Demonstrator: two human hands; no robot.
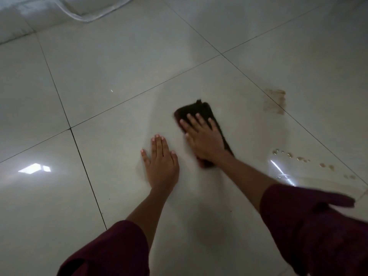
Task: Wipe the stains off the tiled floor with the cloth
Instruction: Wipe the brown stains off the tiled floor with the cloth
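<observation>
While both hands lie flat, right hand (201, 138) pressing cloth (196, 111), long axis far-left to near-right, left hand (161, 162) on floor (99, 76).

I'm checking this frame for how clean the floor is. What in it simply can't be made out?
1. The tile under the cloth and right hand: covered in the head view, so any stain there is hidden.
2. The cloth's edges: motion-blurred.
3. The tile under the left hand, pressed flat.
4. The droplets: too small to identify; the right sleeve hides the floor beyond.
5. The white object: cut off by the top edge.
</observation>
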